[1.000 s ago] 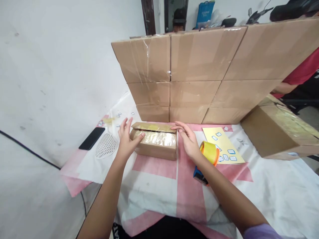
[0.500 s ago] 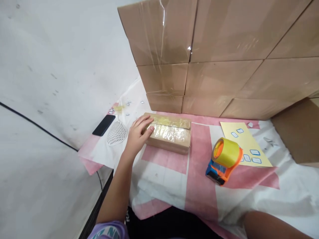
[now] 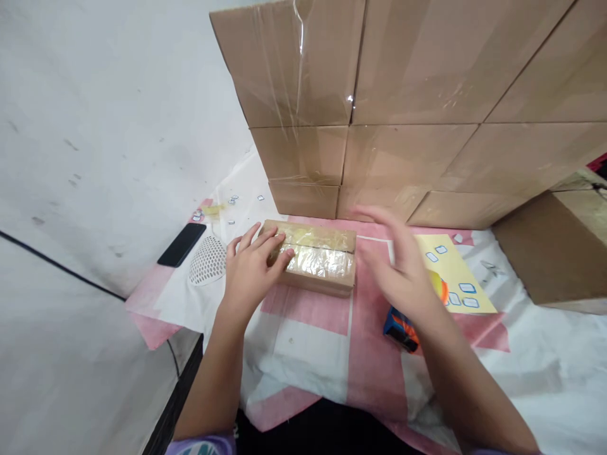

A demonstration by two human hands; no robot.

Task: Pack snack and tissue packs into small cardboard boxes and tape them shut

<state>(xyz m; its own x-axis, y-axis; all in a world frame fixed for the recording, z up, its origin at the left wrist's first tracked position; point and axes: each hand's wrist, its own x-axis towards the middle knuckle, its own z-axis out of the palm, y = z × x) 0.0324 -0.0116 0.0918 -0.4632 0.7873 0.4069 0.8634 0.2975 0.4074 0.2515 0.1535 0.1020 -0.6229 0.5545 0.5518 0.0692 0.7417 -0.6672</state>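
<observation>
A small cardboard box [image 3: 322, 258] wrapped in shiny clear tape lies on the pink-and-white cloth [image 3: 308, 335]. My left hand [image 3: 249, 273] rests on its left end, fingers spread flat across the top. Just right of the box my right hand [image 3: 401, 268] hovers, blurred by motion, with fingers stretched out and nothing in them. Beneath that hand lies an orange-and-blue tape dispenser [image 3: 403, 325] with a yellow roll, mostly hidden.
A wall of stacked cardboard boxes [image 3: 393, 107] stands right behind the small box. A yellow sheet with stickers [image 3: 455, 275] lies right; a larger box [image 3: 554, 253] sits far right. A black phone [image 3: 181, 244] and a white mesh object [image 3: 207, 260] lie at the left.
My right hand, out of view half a second ago, has come back in over the tape dispenser beside the box. My left hand has stayed on the box's left end.
</observation>
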